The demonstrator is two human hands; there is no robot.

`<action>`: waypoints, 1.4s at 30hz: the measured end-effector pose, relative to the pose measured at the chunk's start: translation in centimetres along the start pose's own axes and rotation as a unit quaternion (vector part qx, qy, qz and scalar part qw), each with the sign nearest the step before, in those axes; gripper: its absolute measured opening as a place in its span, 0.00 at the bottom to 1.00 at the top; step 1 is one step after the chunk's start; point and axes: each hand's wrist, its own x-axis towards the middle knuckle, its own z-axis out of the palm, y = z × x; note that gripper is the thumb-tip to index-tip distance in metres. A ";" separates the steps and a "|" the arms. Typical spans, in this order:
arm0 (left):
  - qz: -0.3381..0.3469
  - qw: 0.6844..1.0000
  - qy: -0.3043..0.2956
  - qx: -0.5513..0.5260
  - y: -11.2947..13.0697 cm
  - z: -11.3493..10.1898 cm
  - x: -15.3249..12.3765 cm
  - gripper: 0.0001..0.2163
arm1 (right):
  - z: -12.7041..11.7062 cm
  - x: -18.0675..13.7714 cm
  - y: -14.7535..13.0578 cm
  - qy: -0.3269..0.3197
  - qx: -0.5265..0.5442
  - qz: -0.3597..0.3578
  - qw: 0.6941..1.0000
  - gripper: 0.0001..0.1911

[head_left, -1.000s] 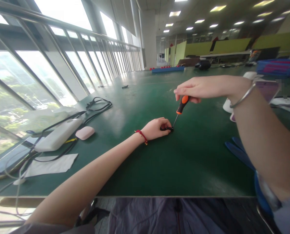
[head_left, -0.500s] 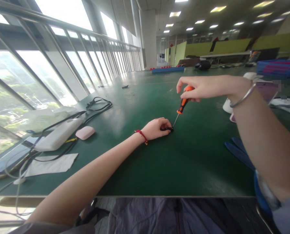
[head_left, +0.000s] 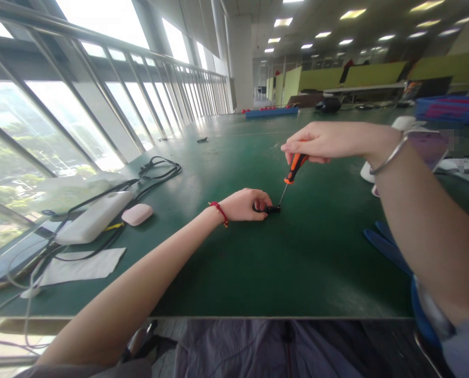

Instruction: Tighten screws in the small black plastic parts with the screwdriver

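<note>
Left hand (head_left: 244, 203) steadying a small black part (head_left: 272, 209), right hand (head_left: 313, 140) gripping a screwdriver (head_left: 295, 167).
On the bench (head_left: 258, 273), the part pokes out from the left hand's curled fingers, which pinch it; its exposed end is at the driver's tip. The right hand closes around the handle from above, shaft tilted. The tip could skid off, likely if that slant grows or the part twists in its pinch. Fingers cover much of the part and the handle's top; whether the tip is seated in anything is too small to tell.
</note>
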 end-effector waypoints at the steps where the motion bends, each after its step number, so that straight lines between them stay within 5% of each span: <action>1: -0.010 1.000 -0.002 0.002 0.0 -0.1 -0.1 0.10 | 0.0 0.0 -0.1 0.007 -0.001 -0.004 1.000 0.19; 10: -0.002 0.997 -0.027 -0.077 0.0 0.0 -0.1 0.05 | 0.2 0.1 -0.4 0.036 0.003 -0.029 0.999 0.19; 14: 0.010 0.996 0.019 -0.091 -0.5 0.4 0.2 0.20 | 0.3 0.2 -0.4 0.038 -0.007 -0.059 0.998 0.18; 17: 0.036 0.998 0.024 -0.051 -0.6 1.0 0.4 0.25 | 0.5 0.3 -0.4 0.027 0.000 -0.036 0.999 0.20; 21: 0.039 0.998 0.047 0.030 -0.2 1.7 0.6 0.15 | 0.4 0.3 -0.5 0.046 -0.008 -0.066 0.997 0.16; 27: -0.062 0.975 0.121 0.178 -0.2 1.2 0.2 0.25 | -0.1 -0.1 -0.2 0.108 -0.002 -0.066 0.992 0.18; 35: -0.044 0.997 0.028 -0.055 -1.7 -0.2 -0.1 0.13 | 0.6 0.4 -0.8 0.086 0.020 -0.060 0.994 0.22; 42: -0.037 0.997 0.071 -0.011 -0.6 1.5 0.3 0.10 | 0.7 0.4 -0.8 0.067 0.015 -0.039 0.997 0.21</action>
